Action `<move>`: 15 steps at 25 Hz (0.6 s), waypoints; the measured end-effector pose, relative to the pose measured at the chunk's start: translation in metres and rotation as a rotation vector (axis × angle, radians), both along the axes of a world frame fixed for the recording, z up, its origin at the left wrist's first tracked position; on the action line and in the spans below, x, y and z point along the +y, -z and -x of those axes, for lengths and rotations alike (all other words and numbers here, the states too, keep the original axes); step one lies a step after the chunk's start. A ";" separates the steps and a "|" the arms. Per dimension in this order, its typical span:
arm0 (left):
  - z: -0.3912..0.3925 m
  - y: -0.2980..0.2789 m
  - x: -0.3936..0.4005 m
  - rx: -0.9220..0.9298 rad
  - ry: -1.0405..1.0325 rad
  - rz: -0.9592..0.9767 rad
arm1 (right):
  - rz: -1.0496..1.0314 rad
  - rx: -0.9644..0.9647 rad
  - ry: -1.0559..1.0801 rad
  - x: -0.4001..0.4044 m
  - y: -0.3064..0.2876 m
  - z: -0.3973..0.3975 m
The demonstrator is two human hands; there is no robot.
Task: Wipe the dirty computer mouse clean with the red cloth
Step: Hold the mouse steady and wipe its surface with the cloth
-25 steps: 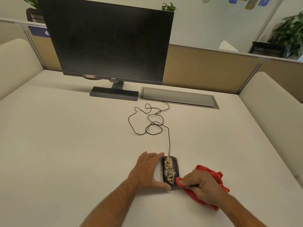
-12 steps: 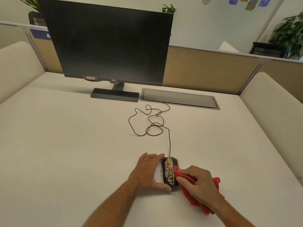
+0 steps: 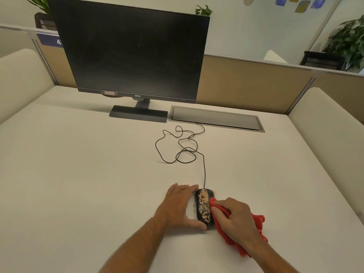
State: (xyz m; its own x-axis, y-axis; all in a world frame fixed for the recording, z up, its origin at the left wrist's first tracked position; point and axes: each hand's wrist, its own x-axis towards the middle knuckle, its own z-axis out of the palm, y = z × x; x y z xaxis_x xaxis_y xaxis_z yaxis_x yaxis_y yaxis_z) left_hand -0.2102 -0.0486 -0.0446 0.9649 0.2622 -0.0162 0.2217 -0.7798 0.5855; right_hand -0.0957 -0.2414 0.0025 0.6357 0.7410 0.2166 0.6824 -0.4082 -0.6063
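Note:
A black wired computer mouse point(image 3: 203, 206) lies near the front of the white desk, its top covered in tan crumbly dirt. My left hand point(image 3: 178, 206) braces it from the left, fingers along its side and thumb at its near end. My right hand point(image 3: 233, 218) grips the red cloth point(image 3: 256, 229) and presses a fold of it against the mouse's right side. Most of the cloth trails behind that hand on the desk.
The mouse cable point(image 3: 183, 146) loops across the desk toward a grey cable hatch point(image 3: 215, 118). A dark monitor point(image 3: 130, 54) stands on its base at the back. Low partitions border the desk point(image 3: 78, 174) on three sides.
My right hand has slid the red cloth forward from the mouse's near right corner up along its right side. My left hand stays against the mouse.

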 end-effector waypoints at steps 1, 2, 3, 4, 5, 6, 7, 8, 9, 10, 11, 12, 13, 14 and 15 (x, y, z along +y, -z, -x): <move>0.000 0.000 0.000 0.000 0.000 0.001 | 0.018 0.008 -0.002 0.001 0.000 -0.001; 0.000 0.000 0.000 0.000 0.000 0.000 | 0.051 0.005 -0.011 0.003 -0.001 -0.002; 0.000 0.000 0.000 -0.002 0.000 -0.001 | 0.078 -0.003 -0.011 0.005 -0.001 -0.002; 0.000 0.000 0.000 -0.005 0.001 -0.002 | 0.085 -0.009 0.004 0.007 -0.001 -0.003; 0.000 0.000 0.000 -0.007 0.001 -0.002 | 0.080 -0.006 0.024 0.009 -0.001 -0.005; 0.000 -0.001 0.000 -0.008 0.002 -0.001 | 0.081 0.006 0.033 0.011 -0.001 -0.006; 0.000 -0.001 0.000 -0.009 0.003 -0.001 | 0.095 0.018 0.030 0.013 -0.002 -0.007; 0.000 -0.001 0.000 -0.010 0.003 0.000 | 0.112 0.023 0.027 0.015 -0.003 -0.007; 0.000 -0.002 0.000 -0.011 0.002 0.001 | 0.120 0.025 0.035 0.017 -0.003 -0.007; 0.000 -0.002 0.000 -0.010 0.001 0.001 | 0.115 0.025 0.053 0.019 -0.003 -0.008; 0.000 -0.003 0.000 -0.005 0.001 0.002 | 0.106 0.028 0.070 0.021 -0.003 -0.009; 0.000 -0.003 0.000 0.001 0.004 0.001 | 0.106 0.032 0.074 0.023 -0.003 -0.010; 0.000 -0.003 0.000 0.006 0.004 0.002 | 0.119 0.035 0.068 0.025 -0.004 -0.009; 0.000 -0.003 0.000 0.009 0.004 0.004 | 0.135 0.032 0.065 0.027 -0.004 -0.009; 0.000 -0.003 0.000 0.011 0.003 0.005 | 0.137 0.025 0.071 0.028 -0.004 -0.010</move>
